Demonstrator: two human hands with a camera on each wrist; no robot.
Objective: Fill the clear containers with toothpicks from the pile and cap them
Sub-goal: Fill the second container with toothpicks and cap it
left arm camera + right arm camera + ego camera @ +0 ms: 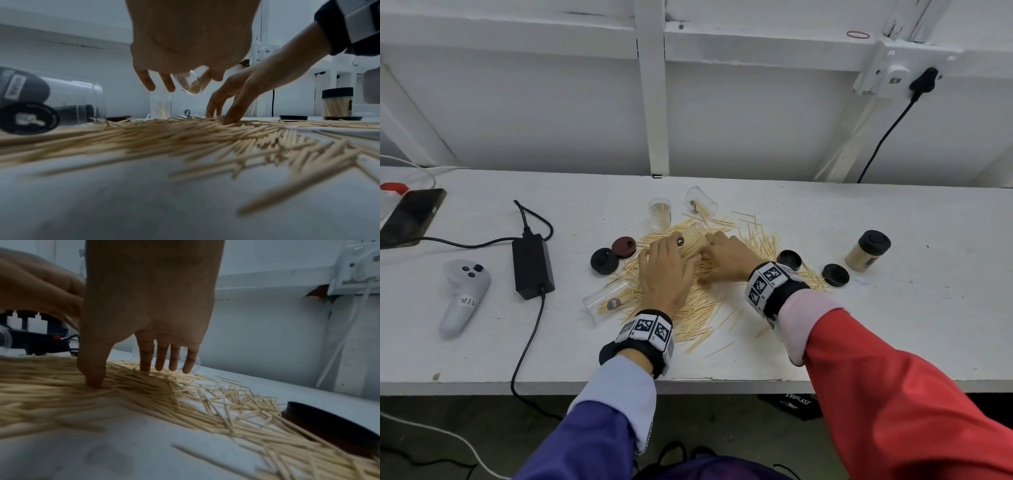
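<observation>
Left hand (661,274) grips a clear container (693,240) tilted low over the toothpick pile (695,318), presumably so sticks slide in, while right hand (726,260) presses extended fingers (147,360) and thumb into the pile, likely gathering; nothing yet pinched.

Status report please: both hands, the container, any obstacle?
Left hand holds clear container, tilted over toothpick pile. Right hand open, fingers in pile. One capped jar far right. Nothing blocking.
</observation>
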